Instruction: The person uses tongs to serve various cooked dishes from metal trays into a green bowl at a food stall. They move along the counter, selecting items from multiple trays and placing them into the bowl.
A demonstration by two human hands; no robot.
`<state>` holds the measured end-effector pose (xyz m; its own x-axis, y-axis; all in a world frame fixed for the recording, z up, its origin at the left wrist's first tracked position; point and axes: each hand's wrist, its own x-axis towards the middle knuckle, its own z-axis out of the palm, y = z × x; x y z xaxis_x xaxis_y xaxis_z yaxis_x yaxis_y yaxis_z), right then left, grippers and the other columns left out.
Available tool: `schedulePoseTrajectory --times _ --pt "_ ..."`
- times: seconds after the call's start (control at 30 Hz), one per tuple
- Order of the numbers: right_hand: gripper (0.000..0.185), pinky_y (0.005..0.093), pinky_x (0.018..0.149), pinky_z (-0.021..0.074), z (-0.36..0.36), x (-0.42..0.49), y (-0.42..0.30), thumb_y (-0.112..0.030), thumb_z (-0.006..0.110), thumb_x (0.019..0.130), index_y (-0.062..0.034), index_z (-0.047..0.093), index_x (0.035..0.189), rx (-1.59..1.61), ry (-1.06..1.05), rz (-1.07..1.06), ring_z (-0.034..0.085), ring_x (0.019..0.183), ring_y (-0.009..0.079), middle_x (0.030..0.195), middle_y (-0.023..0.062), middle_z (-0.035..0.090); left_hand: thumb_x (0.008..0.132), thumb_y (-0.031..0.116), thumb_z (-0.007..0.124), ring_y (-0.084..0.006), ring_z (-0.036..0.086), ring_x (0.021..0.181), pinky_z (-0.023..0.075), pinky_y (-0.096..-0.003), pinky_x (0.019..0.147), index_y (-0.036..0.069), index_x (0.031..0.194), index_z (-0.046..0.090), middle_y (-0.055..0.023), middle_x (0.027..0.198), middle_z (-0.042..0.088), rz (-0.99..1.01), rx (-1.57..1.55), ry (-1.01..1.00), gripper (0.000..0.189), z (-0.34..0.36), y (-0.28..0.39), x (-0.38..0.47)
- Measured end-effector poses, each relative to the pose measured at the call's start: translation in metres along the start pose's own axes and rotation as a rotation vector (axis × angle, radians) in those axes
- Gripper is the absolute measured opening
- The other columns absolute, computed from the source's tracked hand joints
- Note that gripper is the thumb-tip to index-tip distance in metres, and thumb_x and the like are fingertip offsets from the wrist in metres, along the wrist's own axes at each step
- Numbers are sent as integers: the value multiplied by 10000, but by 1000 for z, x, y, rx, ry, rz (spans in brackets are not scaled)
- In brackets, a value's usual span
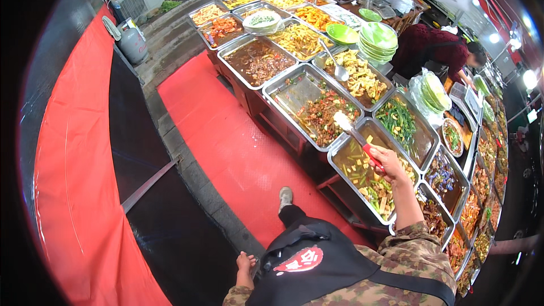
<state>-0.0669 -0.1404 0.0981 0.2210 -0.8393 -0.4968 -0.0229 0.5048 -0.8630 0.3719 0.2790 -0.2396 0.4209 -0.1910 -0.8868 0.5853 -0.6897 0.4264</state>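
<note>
My right hand [386,163] grips the red handle of a serving spoon [361,138], held above a metal tray of green stalks and pale cubes [355,165]. The spoon's bright, whitish head [342,121] reaches over the near corner of the adjoining tray of minced meat and chopped peppers [327,114]; whether it bears food or only glare is unclear. Beside my black apron, low in the view, hangs my left hand [245,261] with fingers loosely curled. Something greyish shows next to it, and I cannot make out whether the hand holds it.
More food trays [259,61] run along the stall. Another serving spoon [338,68] lies in one. Green plates [378,42] are stacked behind, near a person [437,51] leaning over. Red matting [238,131] covers the walkway; a gas cylinder [132,44] stands at upper left.
</note>
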Motion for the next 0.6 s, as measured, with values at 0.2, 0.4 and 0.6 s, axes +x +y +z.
schedulePoseTrajectory --times 0.2,0.4,0.6 --pt "450 162 398 281 57 107 -39 -242 614 996 -63 532 1401 132 -123 -30 376 432 23 715 23 579 1049 440 389 -173 541 523 413 -299 416 66 1091 562 -106 797 639 90 64 19 414 -36 35 80" --pt "475 171 405 269 98 182 -94 -277 607 1003 -75 514 1423 135 -136 -15 363 445 14 723 -1 575 1052 437 352 -217 582 556 467 -307 439 33 1175 499 -137 886 658 0 -92 86 447 -31 154 54" --pt "464 185 419 272 119 223 -126 -265 627 991 -66 542 1401 120 -45 -35 380 459 28 730 12 584 1056 431 369 -196 566 579 466 -312 451 27 1196 492 -113 877 627 -40 -22 120 446 2 230 120"
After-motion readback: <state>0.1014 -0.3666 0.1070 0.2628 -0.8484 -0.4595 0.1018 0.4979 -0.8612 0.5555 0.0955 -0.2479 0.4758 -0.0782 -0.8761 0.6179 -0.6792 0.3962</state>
